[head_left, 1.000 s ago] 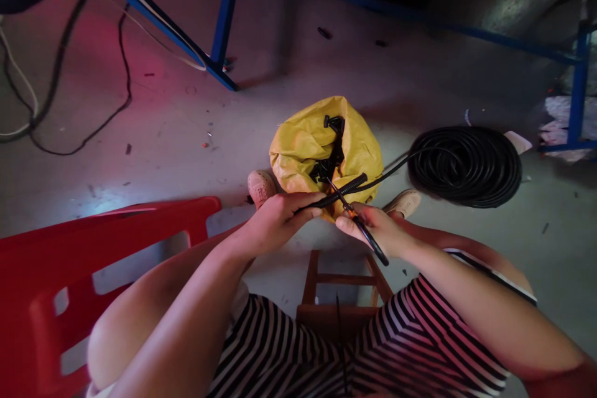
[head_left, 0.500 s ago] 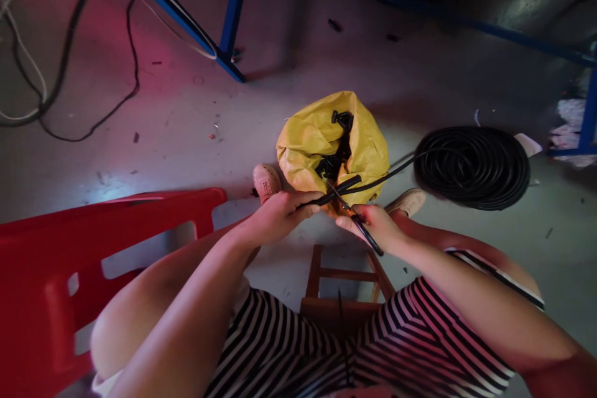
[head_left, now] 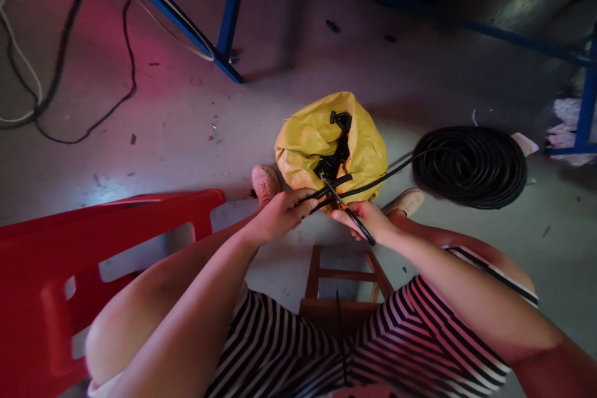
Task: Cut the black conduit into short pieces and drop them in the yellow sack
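Note:
My left hand [head_left: 285,216] is closed around black tubing; a short piece [head_left: 342,181] sticks out to the right with its free end showing. Below it, a second black strand [head_left: 394,169] leaves the same hand and runs right to a large coil [head_left: 469,168] on the floor. My right hand [head_left: 370,221] grips scissors [head_left: 360,226] with black and orange handles. Their blades cross the strands just right of my left fingers; I cannot tell which strand lies between them. Under both hands stands a yellow bag [head_left: 366,143], its mouth gaping over black pieces.
A red plastic stool [head_left: 116,217] stands at the left. Between my legs is a small wooden stool [head_left: 342,305]. Blue metal frame bars [head_left: 232,6] cross the far side. Loose cables [head_left: 133,68] lie at the far left, with small scraps scattered about the floor.
My right hand and the scissors have shifted slightly left and up. The free end of the short black tubing has also moved a little left.

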Available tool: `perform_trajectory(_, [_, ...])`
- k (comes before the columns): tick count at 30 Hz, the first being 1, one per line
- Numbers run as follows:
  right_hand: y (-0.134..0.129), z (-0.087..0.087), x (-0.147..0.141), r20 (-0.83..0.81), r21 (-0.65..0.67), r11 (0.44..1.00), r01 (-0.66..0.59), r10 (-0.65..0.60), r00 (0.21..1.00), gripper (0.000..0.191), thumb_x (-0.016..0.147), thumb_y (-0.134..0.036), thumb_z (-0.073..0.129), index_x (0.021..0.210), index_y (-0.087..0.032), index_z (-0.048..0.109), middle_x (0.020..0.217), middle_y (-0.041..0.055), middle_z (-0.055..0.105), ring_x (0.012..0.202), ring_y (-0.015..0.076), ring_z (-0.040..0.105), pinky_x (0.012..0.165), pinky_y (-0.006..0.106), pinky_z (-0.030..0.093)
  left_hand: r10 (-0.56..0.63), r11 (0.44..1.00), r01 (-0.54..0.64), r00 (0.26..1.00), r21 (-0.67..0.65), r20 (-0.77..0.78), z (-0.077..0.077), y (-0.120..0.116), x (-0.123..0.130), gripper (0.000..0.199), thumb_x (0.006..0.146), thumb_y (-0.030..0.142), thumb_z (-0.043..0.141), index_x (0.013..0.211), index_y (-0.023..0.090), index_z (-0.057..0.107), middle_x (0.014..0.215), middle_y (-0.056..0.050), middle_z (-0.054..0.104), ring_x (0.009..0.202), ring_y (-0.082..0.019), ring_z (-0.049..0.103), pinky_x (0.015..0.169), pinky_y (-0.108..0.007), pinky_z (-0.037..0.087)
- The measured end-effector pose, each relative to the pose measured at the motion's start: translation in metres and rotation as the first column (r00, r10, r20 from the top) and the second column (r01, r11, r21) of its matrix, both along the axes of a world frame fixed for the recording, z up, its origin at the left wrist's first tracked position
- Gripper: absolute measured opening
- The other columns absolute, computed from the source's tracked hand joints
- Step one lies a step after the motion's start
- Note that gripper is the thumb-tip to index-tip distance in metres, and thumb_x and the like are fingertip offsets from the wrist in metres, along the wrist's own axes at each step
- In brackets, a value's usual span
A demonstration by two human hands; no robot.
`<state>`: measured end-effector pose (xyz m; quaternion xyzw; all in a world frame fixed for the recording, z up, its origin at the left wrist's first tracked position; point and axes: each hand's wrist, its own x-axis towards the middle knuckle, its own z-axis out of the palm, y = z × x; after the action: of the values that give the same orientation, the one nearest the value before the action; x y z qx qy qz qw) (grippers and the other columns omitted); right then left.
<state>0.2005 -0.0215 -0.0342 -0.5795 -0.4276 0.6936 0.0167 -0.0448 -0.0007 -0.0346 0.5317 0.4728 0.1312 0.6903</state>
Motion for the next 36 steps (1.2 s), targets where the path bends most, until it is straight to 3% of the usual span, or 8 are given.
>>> perform_trajectory(7, [0.009, -0.010, 0.002, 0.037, -0.029, 0.998, -0.062, 0.063, 0.997, 0.064, 0.076, -0.081, 0.070, 0.072, -0.019, 0.054, 0.050, -0.0032, 0.055, 0.042, 0.0119, 0.056, 0.039, 0.021, 0.045, 0.132, 0.985, -0.134, 0.991, -0.106, -0.026, -0.013, -0.010, 0.013, 0.036, 0.101, 0.051, 0.054, 0.087, 0.018, 0.054, 0.059, 0.007, 0.040, 0.045, -0.007, 0.037, 0.042, -0.018, 0.027])
perform_trajectory(15, [0.008, -0.021, 0.003, 0.002, -0.022, 0.998, -0.060, 0.061, 0.998, 0.063, 0.075, -0.081, 0.072, 0.072, -0.021, 0.055, 0.048, -0.0023, 0.053, 0.039, 0.0136, 0.053, 0.036, 0.024, 0.042, 0.201, 0.965, -0.201, 0.979, -0.170, -0.018, -0.020, -0.012, 0.013, 0.032, 0.099, 0.048, 0.055, 0.090, 0.018, 0.056, 0.064, 0.007, 0.042, 0.044, -0.006, 0.036, 0.041, -0.018, 0.027])
perform_trajectory(23, [0.010, -0.019, 0.001, 0.011, -0.019, 0.999, -0.049, 0.050, 0.999, 0.059, 0.078, -0.077, 0.074, 0.070, -0.021, 0.054, 0.048, -0.0002, 0.052, 0.039, 0.0145, 0.052, 0.036, 0.026, 0.041, 0.220, 0.960, -0.220, 0.975, -0.175, -0.020, -0.015, -0.010, 0.014, 0.033, 0.096, 0.049, 0.058, 0.091, 0.016, 0.057, 0.061, 0.007, 0.042, 0.042, -0.005, 0.035, 0.040, -0.018, 0.025])
perform_trajectory(32, [0.007, -0.034, 0.007, -0.015, 0.033, 0.999, -0.022, 0.022, 1.000, 0.062, 0.072, -0.081, 0.074, 0.069, -0.021, 0.055, 0.044, -0.0033, 0.050, 0.037, 0.0143, 0.049, 0.036, 0.026, 0.037, 0.238, 0.956, -0.241, 0.971, -0.169, -0.036, -0.023, -0.008, 0.013, 0.032, 0.096, 0.048, 0.059, 0.096, 0.016, 0.057, 0.062, 0.007, 0.043, 0.042, -0.006, 0.037, 0.041, -0.019, 0.026])
perform_trajectory(36, [0.014, -0.025, 0.007, -0.021, 0.115, 0.992, 0.048, -0.045, 0.999, 0.063, 0.074, -0.078, 0.074, 0.063, -0.020, 0.054, 0.049, -0.0029, 0.051, 0.045, 0.0119, 0.049, 0.044, 0.024, 0.034, 0.186, 0.974, -0.188, 0.982, -0.122, -0.031, -0.012, -0.004, 0.019, 0.034, 0.096, 0.049, 0.058, 0.095, 0.015, 0.060, 0.059, 0.007, 0.041, 0.045, -0.007, 0.036, 0.043, -0.019, 0.027])
